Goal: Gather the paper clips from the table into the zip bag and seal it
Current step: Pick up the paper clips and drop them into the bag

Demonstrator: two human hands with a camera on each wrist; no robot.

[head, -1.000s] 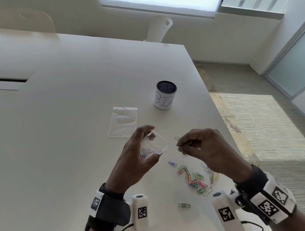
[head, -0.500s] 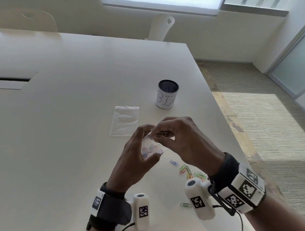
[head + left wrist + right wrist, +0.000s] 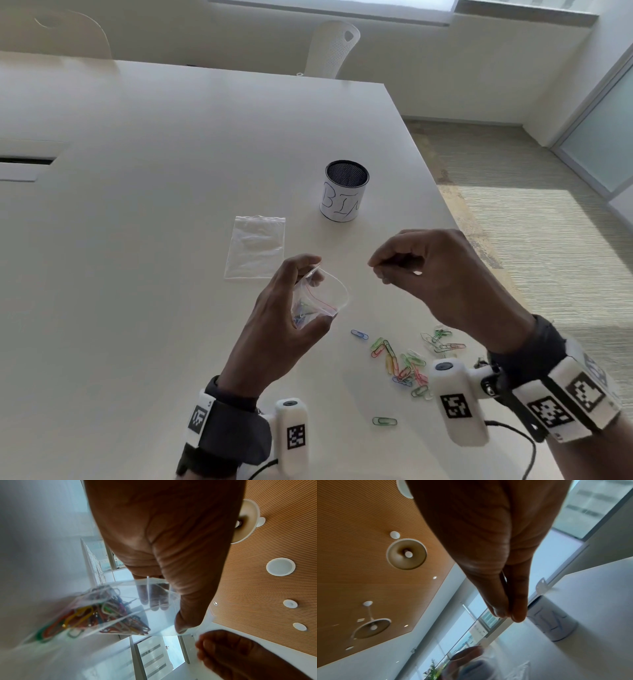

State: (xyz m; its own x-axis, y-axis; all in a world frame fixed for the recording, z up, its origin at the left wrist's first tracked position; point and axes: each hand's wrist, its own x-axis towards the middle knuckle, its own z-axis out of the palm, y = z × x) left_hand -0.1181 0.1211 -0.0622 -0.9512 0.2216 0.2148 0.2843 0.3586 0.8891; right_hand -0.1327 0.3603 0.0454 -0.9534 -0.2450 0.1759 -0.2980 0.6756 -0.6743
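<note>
My left hand [image 3: 313,291] holds a small clear zip bag [image 3: 320,303] above the table, thumb on the near wall and fingers behind, with its red-lined mouth gaping to the right. Several coloured paper clips [image 3: 102,616] lie in the bag's bottom. My right hand [image 3: 376,270] hovers just right of the mouth, apart from it. Its thumb and forefinger [image 3: 518,614] are pressed together, and I see no clip between them. Loose paper clips [image 3: 407,366] lie in a heap on the table under the right wrist, with a blue clip [image 3: 359,334] and a green clip [image 3: 384,421] apart from it.
A second, flat zip bag [image 3: 255,248] lies just beyond my left hand. A mesh cup labelled BIN [image 3: 346,192] stands behind it to the right. The table's right edge [image 3: 455,219] runs close to the right hand. A white chair [image 3: 334,48] stands at the far side.
My right hand carried clips from the right to the bag's mouth, then drew back to the right. The left hand kept holding the bag open in about the same place.
</note>
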